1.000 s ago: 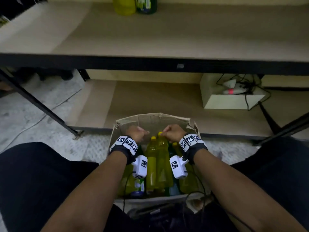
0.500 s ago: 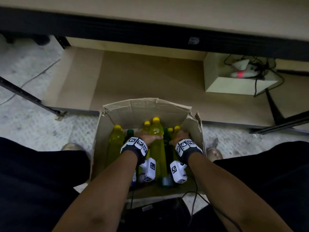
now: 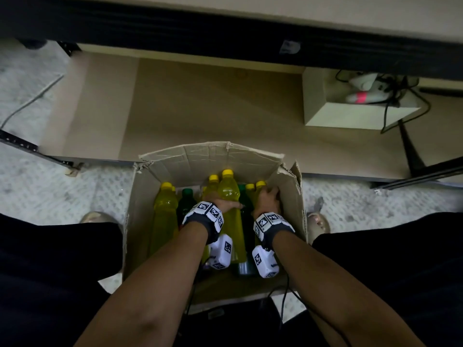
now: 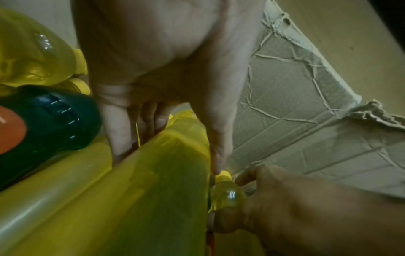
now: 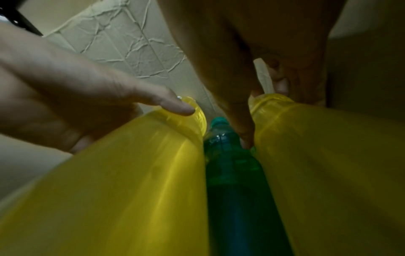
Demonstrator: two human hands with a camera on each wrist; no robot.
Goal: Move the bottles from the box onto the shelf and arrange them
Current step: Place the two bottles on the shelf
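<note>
An open cardboard box on the floor between my knees holds several yellow and green bottles. My left hand grips the tallest yellow bottle round its shoulder; in the left wrist view the left hand has fingers and thumb wrapped round the yellow bottle. My right hand grips a yellow bottle by the box's right wall. In the right wrist view the right hand has its thumb between that yellow bottle and a green bottle.
A yellow bottle and a dark green bottle stand at the box's left. Ahead lies the low shelf board under a black shelf edge. A beige box with cables sits at its right. My feet flank the carton.
My head has tipped down, so the upper shelf and its bottles have left the view. Both hands have slid from the bottle caps down into the box onto the bottles' shoulders.
</note>
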